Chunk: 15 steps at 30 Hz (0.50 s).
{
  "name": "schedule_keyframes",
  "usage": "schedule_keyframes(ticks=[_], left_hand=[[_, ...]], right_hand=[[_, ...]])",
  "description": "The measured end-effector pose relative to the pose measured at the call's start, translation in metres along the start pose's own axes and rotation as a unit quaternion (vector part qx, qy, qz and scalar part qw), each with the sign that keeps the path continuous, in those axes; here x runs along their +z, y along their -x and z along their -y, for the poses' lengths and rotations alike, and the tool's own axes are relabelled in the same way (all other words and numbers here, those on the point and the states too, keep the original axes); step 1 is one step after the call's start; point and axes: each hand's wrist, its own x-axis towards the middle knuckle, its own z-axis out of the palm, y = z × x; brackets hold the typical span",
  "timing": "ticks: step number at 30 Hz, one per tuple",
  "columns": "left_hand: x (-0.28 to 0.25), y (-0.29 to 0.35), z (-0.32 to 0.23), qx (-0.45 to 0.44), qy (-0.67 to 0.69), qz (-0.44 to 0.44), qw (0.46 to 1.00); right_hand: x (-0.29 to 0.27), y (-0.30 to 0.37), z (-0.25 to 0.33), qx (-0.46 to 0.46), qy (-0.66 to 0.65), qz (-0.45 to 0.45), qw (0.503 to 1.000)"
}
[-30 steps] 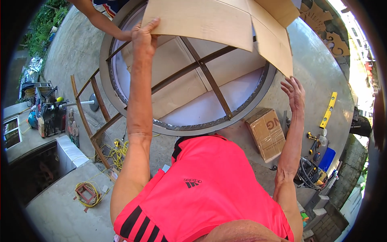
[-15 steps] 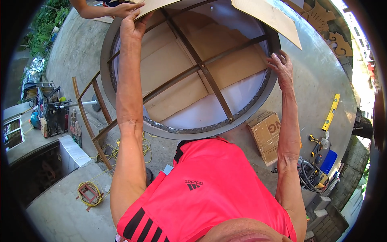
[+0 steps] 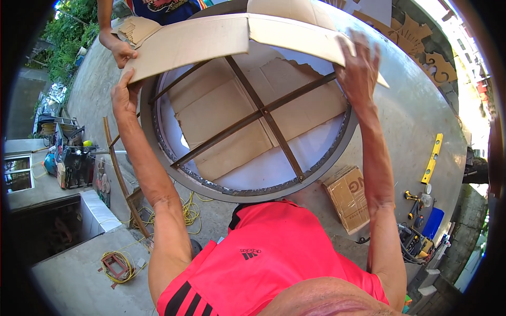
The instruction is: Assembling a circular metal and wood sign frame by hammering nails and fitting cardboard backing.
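Note:
A large flattened cardboard sheet (image 3: 211,39) is held up over a big round metal frame (image 3: 253,118) with crossed bars. My left hand (image 3: 124,95) grips the sheet's near left edge. My right hand (image 3: 361,66) holds its right flap, fingers spread over the edge. Another person's hand (image 3: 122,51) grasps the sheet's far left corner. More cardboard pieces (image 3: 237,121) and a white sheet lie inside the ring under the bars.
A closed cardboard box (image 3: 348,197) sits on the concrete to the right of the ring. A yellow spirit level (image 3: 432,158) and power tools (image 3: 416,239) lie further right. Yellow cable (image 3: 190,210) and curved metal bars (image 3: 118,174) are at the left.
The cardboard sheet has come lower and nearer over the ring. My right hand has risen from the ring's rim and taken hold of the sheet's right flap.

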Motion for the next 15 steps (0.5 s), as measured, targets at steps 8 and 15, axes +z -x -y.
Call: schedule_keyframes(ticks=[8,15], left_hand=[[0.122,0.068,-0.070,0.648,-0.531,-0.047,0.544],[0.152,-0.015,-0.191,0.705,-0.512,-0.053,0.489]], right_hand=[[-0.035,-0.106,0.031,-0.117,-0.087,-0.019,0.989],[-0.134,-0.137,0.032,-0.168,-0.129,-0.022,0.977]])
